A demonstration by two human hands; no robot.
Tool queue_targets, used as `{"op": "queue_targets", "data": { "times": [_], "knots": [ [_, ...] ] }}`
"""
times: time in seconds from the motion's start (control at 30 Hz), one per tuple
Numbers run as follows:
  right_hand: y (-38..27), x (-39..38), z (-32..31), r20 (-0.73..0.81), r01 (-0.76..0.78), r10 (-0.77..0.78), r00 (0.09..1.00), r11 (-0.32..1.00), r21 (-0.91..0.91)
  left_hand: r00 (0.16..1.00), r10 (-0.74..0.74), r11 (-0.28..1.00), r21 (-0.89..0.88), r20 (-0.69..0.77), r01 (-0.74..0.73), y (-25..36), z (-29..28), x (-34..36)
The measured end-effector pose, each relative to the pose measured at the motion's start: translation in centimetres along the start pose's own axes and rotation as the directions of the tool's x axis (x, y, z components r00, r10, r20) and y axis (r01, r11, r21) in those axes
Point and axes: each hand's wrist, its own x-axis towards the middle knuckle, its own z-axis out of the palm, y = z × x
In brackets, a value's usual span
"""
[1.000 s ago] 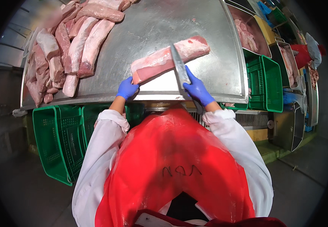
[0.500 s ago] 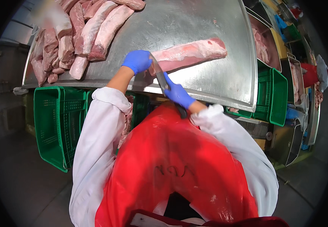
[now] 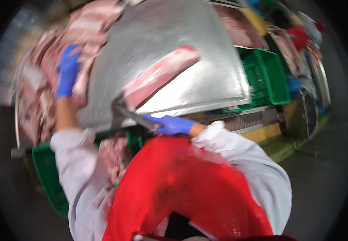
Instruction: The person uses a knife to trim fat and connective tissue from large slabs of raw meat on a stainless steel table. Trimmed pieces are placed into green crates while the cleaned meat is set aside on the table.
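My left hand (image 3: 67,70), in a blue glove, is over the pile of pale pink meat pieces (image 3: 37,96) on the left of the steel table (image 3: 154,28); its fingers are blurred, and I cannot tell whether they grip anything. My right hand (image 3: 168,125), also gloved, is closed on the handle of a long knife (image 3: 131,112) near the table's front edge, its blade pointing up and left. Beside the blade tip lies a long piece of meat (image 3: 160,76) in the middle of the table, angled toward the back right.
Green crates (image 3: 274,76) stand right of the table; another (image 3: 43,168) is below at left, beside meat scraps (image 3: 113,156). Steel bins of meat (image 3: 236,26) are at back right, where a co-worker in red (image 3: 298,36) stands. A red apron covers my front.
My left hand has left the long piece and moved left onto the pile. My right hand, with the knife, has moved down and left. The view has shifted and blurred.
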Motion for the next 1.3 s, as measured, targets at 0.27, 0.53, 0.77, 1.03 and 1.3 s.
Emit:
{"op": "queue_targets", "data": {
  "times": [0.27,0.53,0.77,1.03,1.3],
  "knots": [
    [6.1,-8.5,-8.6,-0.503,0.078,0.004,0.864,0.987,0.141,0.899,0.363,0.262,-0.953,0.244,0.153,14.6,-1.2,12.6],
    [14.0,-18.5,-10.7,-0.653,-0.028,0.234,0.72,0.95,0.311,0.896,0.219,0.199,-0.916,0.387,0.347,27.1,41.5,13.8],
    [20.0,-22.8,-13.7,-0.738,0.029,0.414,0.533,0.863,0.505,0.818,0.239,0.871,0.257,0.523,-0.418,10.3,51.8,9.8],
    [30.1,-21.8,-19.0,-0.865,0.051,0.28,0.416,0.943,0.33,0.827,-0.405,0.602,0.794,0.39,-0.08,-2.8,37.3,-1.8],
    [23.2,-9.9,-26.3,-0.78,0.116,0.24,0.577,0.922,0.369,0.924,-0.315,0.694,0.716,0.218,0.067,-6.1,34.7,-4.7]
  ]
}}
